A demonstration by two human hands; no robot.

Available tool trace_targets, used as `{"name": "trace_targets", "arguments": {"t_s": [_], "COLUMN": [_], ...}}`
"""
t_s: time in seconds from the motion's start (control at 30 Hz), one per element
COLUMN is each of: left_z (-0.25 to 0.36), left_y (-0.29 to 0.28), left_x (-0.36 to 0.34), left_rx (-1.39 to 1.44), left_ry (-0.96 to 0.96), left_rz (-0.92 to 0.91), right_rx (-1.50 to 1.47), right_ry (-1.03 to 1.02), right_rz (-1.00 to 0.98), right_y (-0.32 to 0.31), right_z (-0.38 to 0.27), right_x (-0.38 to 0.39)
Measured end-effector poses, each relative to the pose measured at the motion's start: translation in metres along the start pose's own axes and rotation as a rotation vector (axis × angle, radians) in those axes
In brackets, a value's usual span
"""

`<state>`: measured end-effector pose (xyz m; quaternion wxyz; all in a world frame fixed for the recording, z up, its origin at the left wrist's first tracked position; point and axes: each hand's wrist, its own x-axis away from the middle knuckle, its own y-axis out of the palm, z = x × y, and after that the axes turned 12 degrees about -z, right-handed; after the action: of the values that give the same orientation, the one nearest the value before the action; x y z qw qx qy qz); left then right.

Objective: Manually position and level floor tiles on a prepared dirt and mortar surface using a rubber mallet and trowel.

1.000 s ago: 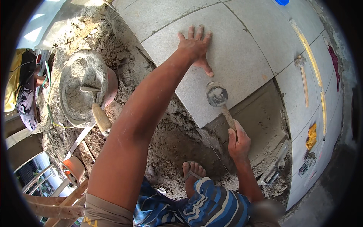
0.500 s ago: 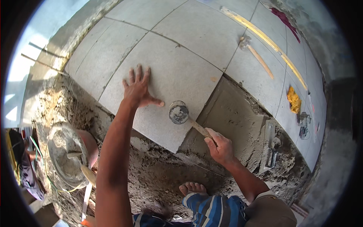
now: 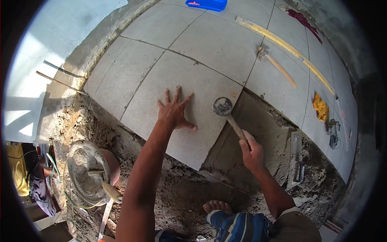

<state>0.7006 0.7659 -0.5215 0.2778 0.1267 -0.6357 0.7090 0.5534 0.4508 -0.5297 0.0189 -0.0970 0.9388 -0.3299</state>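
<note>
My left hand (image 3: pixel 175 113) lies with fingers spread on a large grey floor tile (image 3: pixel 205 86). A wooden-handled mallet (image 3: pixel 238 127) is gripped in my right hand (image 3: pixel 253 154). Its round, mortar-smeared head is over the tile's right edge; I cannot tell if it touches. To the right of this tile is a bed of wet grey mortar (image 3: pixel 258 115). A flat metal plastering trowel (image 3: pixel 296 155) lies on the mortar's right side.
A mortar-caked bucket (image 3: pixel 114 161) with a wooden-handled trowel (image 3: pixel 112 192) stands at left. On the laid tiles lie a hammer (image 3: pixel 280 68), a long yellow straightedge (image 3: pixel 278 39), a yellow cloth (image 3: pixel 321 107), a dark red cloth (image 3: pixel 304 20) and a blue tray (image 3: pixel 217 5).
The mallet head has moved across the tile toward its right edge. My left hand has shifted rightward on the tile. The view has shifted, and more of the blue tray shows.
</note>
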Motion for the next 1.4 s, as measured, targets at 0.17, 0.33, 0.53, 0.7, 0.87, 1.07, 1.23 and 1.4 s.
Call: {"name": "trace_targets", "arguments": {"t_s": [0.17, 0.33, 0.53, 0.7, 0.87, 1.07, 1.23, 1.4], "left_z": [0.0, 0.001, 0.001, 0.001, 0.002, 0.002, 0.001, -0.001], "left_y": [-0.002, -0.003, -0.002, -0.003, -0.003, -0.003, -0.002, -0.001], "left_x": [-0.001, 0.0, 0.0, 0.0, 0.001, 0.0, 0.0, -0.001], "left_rx": [0.014, 0.016, 0.013, -0.003, 0.002, 0.015, 0.014, 0.02], "left_ry": [0.001, -0.003, 0.0, -0.007, 0.006, 0.003, 0.004, 0.012], "left_rz": [-0.006, -0.005, -0.025, -0.008, -0.007, 0.005, 0.014, 0.019], "right_rx": [-0.005, 0.04, 0.078, 0.028, 0.06, 0.096, 0.081, 0.125], "right_ry": [0.017, -0.013, -0.046, -0.008, 0.049, 0.026, 0.004, 0.018], "right_rz": [0.009, 0.042, 0.067, 0.089, 0.097, 0.128, 0.133, 0.1], "right_y": [0.007, 0.018, 0.023, 0.026, 0.027, 0.029, 0.029, 0.032], "right_z": [0.007, 0.013, 0.007, 0.004, 0.006, 0.009, 0.012, 0.011], "right_x": [-0.014, -0.032, -0.05, -0.079, -0.087, -0.082, -0.082, -0.096]}}
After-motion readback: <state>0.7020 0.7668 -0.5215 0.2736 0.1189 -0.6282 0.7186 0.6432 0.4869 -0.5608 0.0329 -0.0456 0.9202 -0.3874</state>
